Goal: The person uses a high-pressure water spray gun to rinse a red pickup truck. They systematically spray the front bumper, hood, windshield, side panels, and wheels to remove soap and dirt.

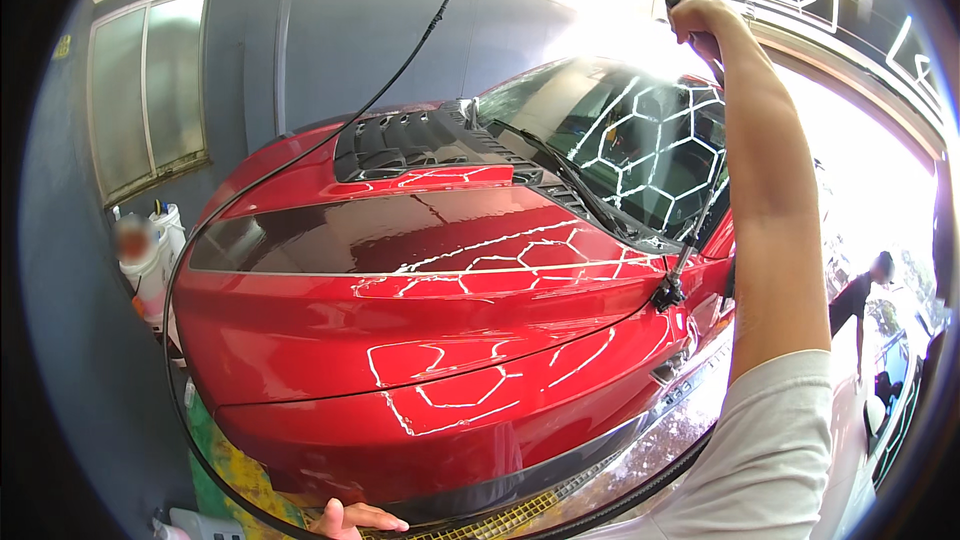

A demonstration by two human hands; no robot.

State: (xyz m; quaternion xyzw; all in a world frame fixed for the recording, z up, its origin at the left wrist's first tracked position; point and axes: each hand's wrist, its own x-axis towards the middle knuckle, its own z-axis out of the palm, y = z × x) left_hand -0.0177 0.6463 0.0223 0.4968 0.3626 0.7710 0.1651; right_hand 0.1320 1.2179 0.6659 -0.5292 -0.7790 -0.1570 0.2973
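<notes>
My right hand (pixel 701 19) is raised at the upper right, closed around the dark handle of what looks like a spray gun (pixel 705 46). A pale spray spreads from there over the windshield (pixel 637 142) of a red car (pixel 420 322). My left hand (pixel 360 517) is low at the bottom edge, partly cut off, palm side up with fingers apart, by a black hose (pixel 247 499). The hose loops from overhead around the car's front. The hood (pixel 480 255) is wet and glossy, with a dark stripe and a black vented panel (pixel 405 142).
White buckets (pixel 142 266) stand by the grey wall (pixel 420 22) at left. A yellow floor grating (pixel 495 521) runs below the bumper. A plastic container (pixel 206 525) sits bottom left. At far right, a person (pixel 855 300) leans near another car (pixel 892 367).
</notes>
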